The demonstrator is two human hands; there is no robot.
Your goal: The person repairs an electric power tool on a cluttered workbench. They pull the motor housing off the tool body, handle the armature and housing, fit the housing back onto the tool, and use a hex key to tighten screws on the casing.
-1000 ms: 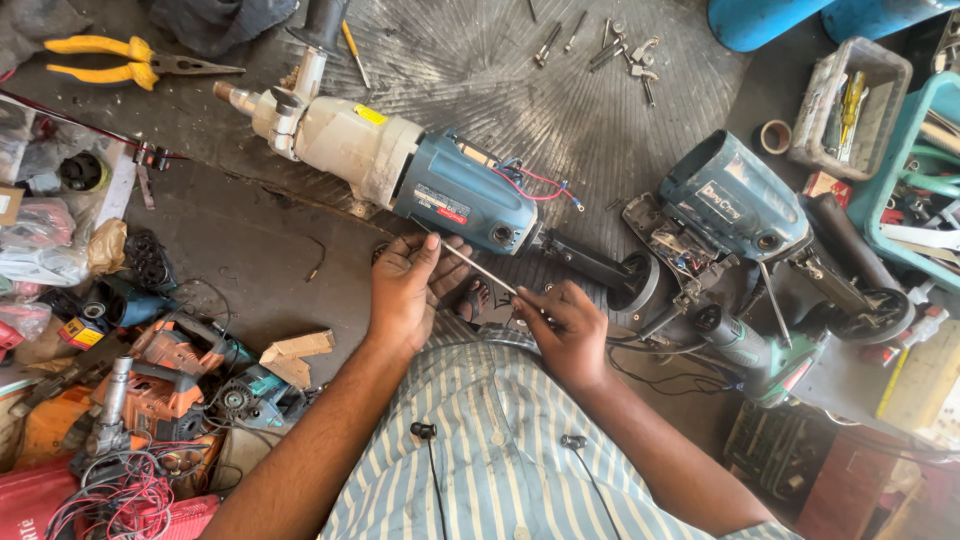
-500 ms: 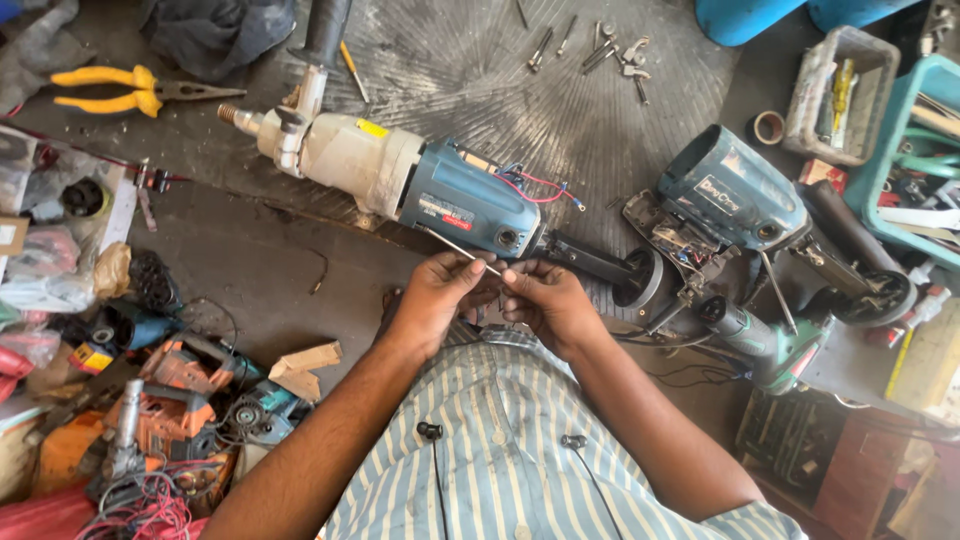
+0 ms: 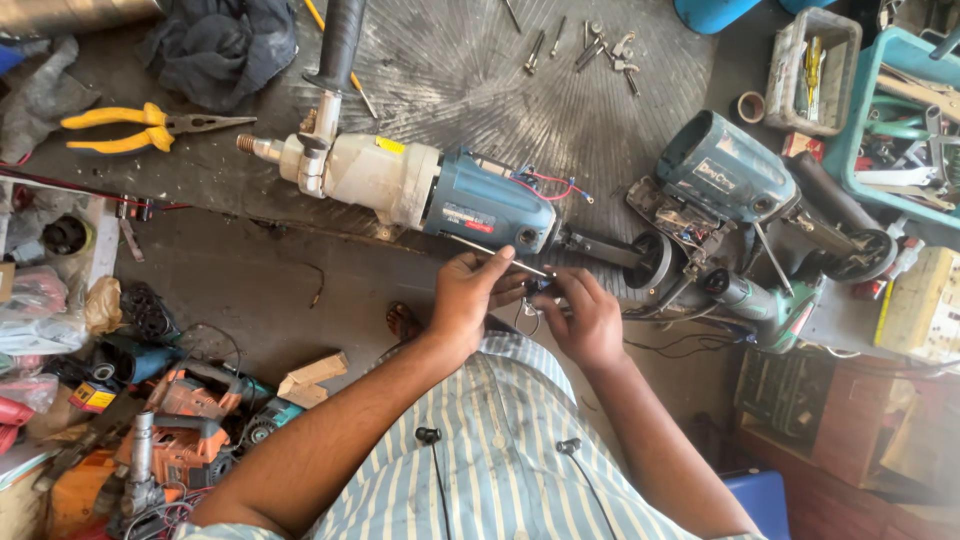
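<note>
My left hand [image 3: 468, 295] and my right hand [image 3: 585, 318] meet just below the rear end of a big blue and cream power drill [image 3: 420, 185] lying on the dark floor mat. The left hand pinches a thin metal screwdriver shaft [image 3: 505, 262] that slants toward the right hand. The right hand is closed on a small dark part [image 3: 538, 288] with thin wires hanging from it. Red and blue wires [image 3: 550, 185] stick out of the drill's open back. What the small part is exactly stays hidden by the fingers.
Yellow-handled pliers [image 3: 140, 128] lie far left. Loose bits and keys [image 3: 590, 45] sit at the top. A second opened blue-green power tool [image 3: 735, 190] lies right, with tool trays [image 3: 900, 110] beyond. Orange tools and wire clutter [image 3: 170, 440] fill the lower left.
Both hands have come together from apart, then shifted slightly right under the drill's rear. The screwdriver shaft stays between them. The camera view has drifted.
</note>
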